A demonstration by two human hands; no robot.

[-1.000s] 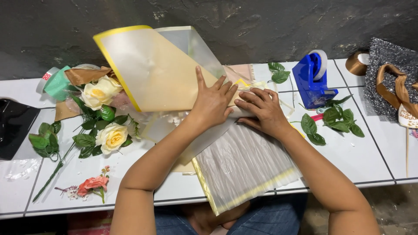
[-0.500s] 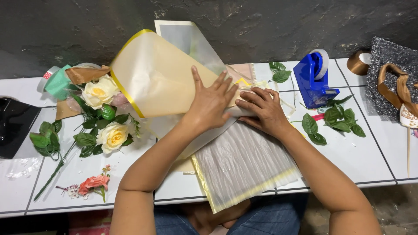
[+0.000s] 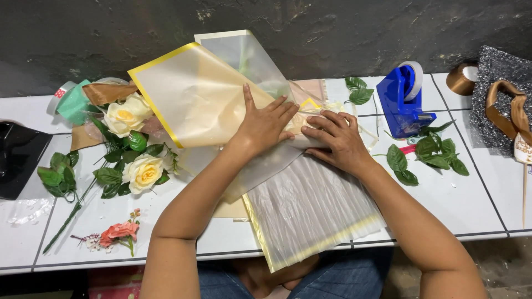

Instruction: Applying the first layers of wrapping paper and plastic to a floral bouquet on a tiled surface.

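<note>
My left hand [image 3: 265,123] lies flat, fingers spread, on a translucent cream wrapping sheet with a yellow edge [image 3: 194,97] that is folded over at the table's middle. My right hand [image 3: 338,139] presses down beside it, fingers on the fold where the sheets meet. Below both hands a pleated translucent sheet with a yellow border [image 3: 310,210] hangs over the front edge of the white tiled table [image 3: 454,199]. A second clear sheet [image 3: 244,55] sticks up behind. Neither hand grips anything.
Cream artificial roses with leaves [image 3: 136,171] and a pink flower sprig [image 3: 116,232] lie at left, near a green tape roll [image 3: 69,99] and a black object [image 3: 16,158]. At right are a blue tape dispenser [image 3: 404,99], loose green leaves [image 3: 426,155], brown ribbon [image 3: 507,111] and glittery grey fabric [image 3: 499,72].
The yellow-edged sheet has swung down and to the left, folding lower over the roses. Both hands have kept pressing in nearly the same spot.
</note>
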